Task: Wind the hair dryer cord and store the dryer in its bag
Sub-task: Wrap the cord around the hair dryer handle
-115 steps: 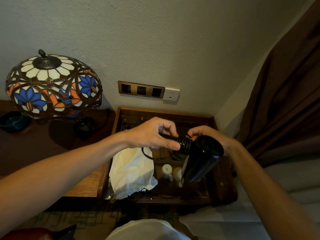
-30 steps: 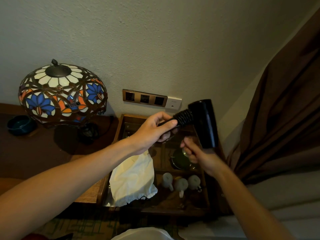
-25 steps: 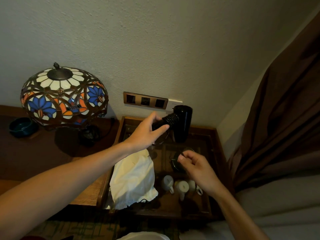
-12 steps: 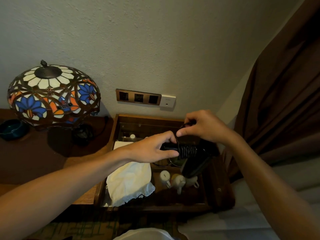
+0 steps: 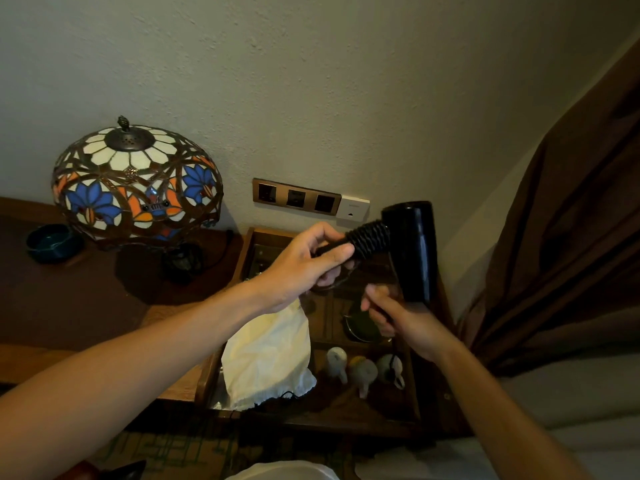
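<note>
A person's left hand [image 5: 304, 268] closes its grip around the handle of a black hair dryer [image 5: 410, 249], held in the air above a wooden tray [image 5: 412, 393], with the cord [image 5: 369, 237] wound in tight coils along the handle. The right hand [image 5: 398, 318], below the barrel, pinches something dark; what it is cannot be told. A cream bag [image 5: 266, 355] lies in the tray's left side, beside small cups [image 5: 362, 370].

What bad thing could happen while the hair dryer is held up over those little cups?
The hair dryer hangs above the small cups in the wooden tray; the left hand holds only the handle end, so a slip might drop it onto them. The right hand is pulling cord, and a loose loop could possibly snag a cup.
</note>
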